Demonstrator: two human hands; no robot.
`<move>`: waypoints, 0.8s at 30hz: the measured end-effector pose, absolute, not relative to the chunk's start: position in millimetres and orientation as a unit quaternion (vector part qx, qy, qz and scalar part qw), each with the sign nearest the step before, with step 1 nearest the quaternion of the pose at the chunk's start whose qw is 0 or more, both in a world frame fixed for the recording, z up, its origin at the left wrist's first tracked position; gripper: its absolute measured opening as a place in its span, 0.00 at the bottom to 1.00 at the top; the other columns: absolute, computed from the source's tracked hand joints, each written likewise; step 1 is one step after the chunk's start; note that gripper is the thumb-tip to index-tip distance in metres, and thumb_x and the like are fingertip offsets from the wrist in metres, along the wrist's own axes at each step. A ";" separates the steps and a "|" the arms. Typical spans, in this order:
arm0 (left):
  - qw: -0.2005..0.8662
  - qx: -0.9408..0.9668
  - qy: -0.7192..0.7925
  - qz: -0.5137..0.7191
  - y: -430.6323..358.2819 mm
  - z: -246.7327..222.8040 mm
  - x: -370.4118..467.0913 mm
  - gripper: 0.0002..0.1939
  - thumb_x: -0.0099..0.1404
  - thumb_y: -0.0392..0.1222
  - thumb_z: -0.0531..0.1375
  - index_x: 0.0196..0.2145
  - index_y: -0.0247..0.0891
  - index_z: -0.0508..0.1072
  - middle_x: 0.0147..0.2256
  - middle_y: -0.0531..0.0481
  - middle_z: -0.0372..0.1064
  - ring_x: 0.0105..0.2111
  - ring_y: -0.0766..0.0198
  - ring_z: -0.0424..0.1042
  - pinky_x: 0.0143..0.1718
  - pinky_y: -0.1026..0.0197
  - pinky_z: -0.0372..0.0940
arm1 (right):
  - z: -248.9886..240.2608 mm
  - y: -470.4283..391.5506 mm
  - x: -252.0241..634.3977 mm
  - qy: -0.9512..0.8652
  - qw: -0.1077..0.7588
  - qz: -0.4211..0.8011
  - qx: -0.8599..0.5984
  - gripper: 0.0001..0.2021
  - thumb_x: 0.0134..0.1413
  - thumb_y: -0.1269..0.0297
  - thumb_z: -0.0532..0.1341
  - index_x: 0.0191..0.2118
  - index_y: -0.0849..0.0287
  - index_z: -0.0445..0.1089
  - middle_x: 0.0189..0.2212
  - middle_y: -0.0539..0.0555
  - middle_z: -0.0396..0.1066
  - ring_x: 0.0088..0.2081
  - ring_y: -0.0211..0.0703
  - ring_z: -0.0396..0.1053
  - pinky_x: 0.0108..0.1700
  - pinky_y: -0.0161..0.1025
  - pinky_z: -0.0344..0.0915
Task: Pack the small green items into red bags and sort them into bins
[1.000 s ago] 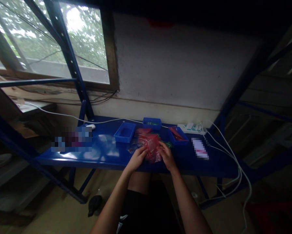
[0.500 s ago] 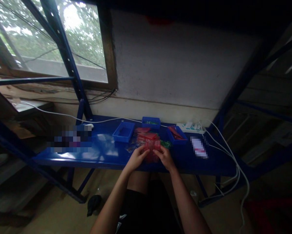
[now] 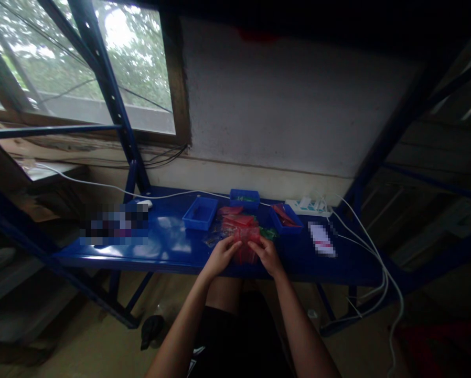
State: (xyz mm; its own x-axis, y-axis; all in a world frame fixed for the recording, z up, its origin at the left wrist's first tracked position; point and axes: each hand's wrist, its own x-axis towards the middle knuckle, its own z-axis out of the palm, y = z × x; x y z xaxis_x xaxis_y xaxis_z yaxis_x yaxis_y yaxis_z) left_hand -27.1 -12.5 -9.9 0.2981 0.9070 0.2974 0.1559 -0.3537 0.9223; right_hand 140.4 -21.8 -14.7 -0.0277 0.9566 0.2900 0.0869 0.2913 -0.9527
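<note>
Between my hands is a red, see-through plastic bag (image 3: 246, 251), held near the table's front edge. My left hand (image 3: 223, 254) pinches its left side, and my right hand (image 3: 267, 253) pinches the right side. Just behind it lies a pile of red plastic bags (image 3: 237, 219). Green bags (image 3: 269, 232) stick out to the right of the pile, and clear or dark bags (image 3: 212, 239) lie to its left. Whether anything is inside the held bag I cannot make out.
On the blue table (image 3: 168, 254) stand a left blue tray (image 3: 200, 223), a back tray (image 3: 245, 192) with green pieces, and a right tray (image 3: 292, 229) with red bags. A power strip (image 3: 308, 208) with white cables lies at the back right. Blue shelf posts (image 3: 115, 100) rise at both sides.
Both hands keep their pinch on the red bag and have hardly moved. The whole view has shifted very slightly.
</note>
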 end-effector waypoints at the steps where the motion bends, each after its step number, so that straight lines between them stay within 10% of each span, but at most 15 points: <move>1: 0.416 0.690 0.386 0.449 -13.0 -9.3 -27.0 0.17 0.62 0.52 0.54 0.28 0.33 0.68 0.23 0.54 0.63 0.25 0.66 0.60 0.27 0.66 0.56 | -14.1 -22.3 140.2 -0.593 0.540 0.403 -0.441 0.11 0.48 0.57 0.61 0.33 0.58 0.74 0.29 0.51 0.75 0.31 0.43 0.69 0.35 0.38 0.65; 24: 0.414 0.679 0.394 0.460 -12.2 -8.0 -27.9 0.20 0.63 0.51 0.52 0.27 0.32 0.72 0.23 0.52 0.67 0.26 0.64 0.64 0.29 0.65 0.59 | -13.9 -24.2 140.7 -0.612 0.539 0.381 -0.435 0.10 0.50 0.58 0.60 0.36 0.57 0.72 0.32 0.51 0.73 0.34 0.44 0.68 0.36 0.37 0.65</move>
State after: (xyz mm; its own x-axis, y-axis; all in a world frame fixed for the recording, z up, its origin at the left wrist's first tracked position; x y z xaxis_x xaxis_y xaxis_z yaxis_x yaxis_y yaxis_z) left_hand -27.9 -12.2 -8.0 0.2653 0.9168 0.2985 0.1550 -0.3462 0.9253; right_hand 140.7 -24.2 -13.9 -0.0400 0.9439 0.3279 0.1221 0.3303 -0.9359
